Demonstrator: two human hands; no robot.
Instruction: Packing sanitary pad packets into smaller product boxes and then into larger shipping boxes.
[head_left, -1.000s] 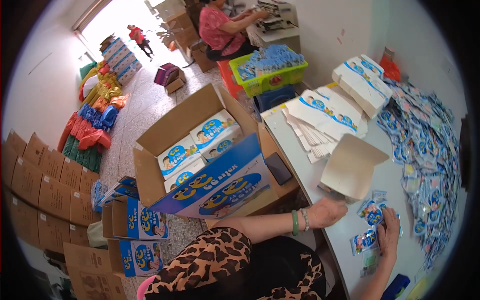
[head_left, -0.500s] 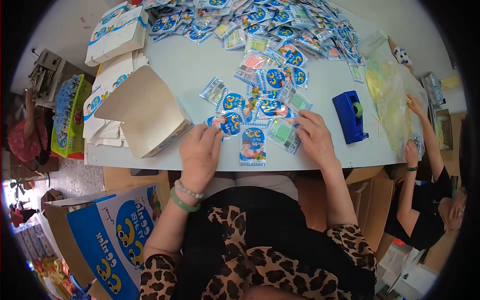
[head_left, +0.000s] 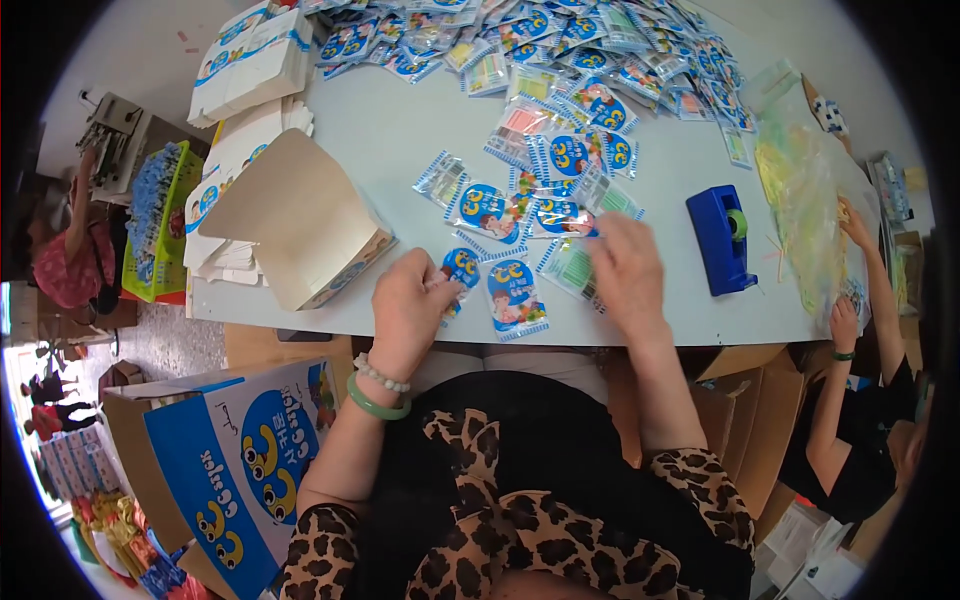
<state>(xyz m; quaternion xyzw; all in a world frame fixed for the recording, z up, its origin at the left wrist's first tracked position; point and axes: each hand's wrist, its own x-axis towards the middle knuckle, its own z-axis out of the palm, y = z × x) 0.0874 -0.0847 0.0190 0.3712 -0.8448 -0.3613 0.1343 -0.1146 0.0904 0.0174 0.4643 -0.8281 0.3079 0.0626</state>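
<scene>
The person sits at a pale table [head_left: 400,140] with both hands at its near edge. The left hand [head_left: 408,310] rests palm down on the table, its fingers [head_left: 432,288] curled narrow and pinching the lower left edge of a blue packet [head_left: 462,268] that lies flat under the fingertips. Just to the right of that packet, touching or nearly touching it, lies a second blue packet [head_left: 514,297] with a picture on its front, flat and free of either hand. The right hand [head_left: 625,265] is blurred; its fingers [head_left: 605,235] are spread fairly wide and laid flat over a greenish clear packet [head_left: 567,268]; whether they grip it cannot be told. Beyond the hands a small cluster of packets [head_left: 520,205] lies loose, and a large heap of packets [head_left: 560,45] covers the far part of the table. A blue tape dispenser [head_left: 720,238] stands upright just right of the right hand, apart from it. To the left of the left hand an open brown carton [head_left: 295,225] lies on its side, with a stack of flat white boxes [head_left: 250,60] beyond it. A sheet of clear plastic bags [head_left: 805,200] lies at the right end of the table, where another person's hands [head_left: 850,270] are at work. Beside the table on the person's left stands a blue printed box [head_left: 240,450]; a green crate [head_left: 160,225] sits farther left.
</scene>
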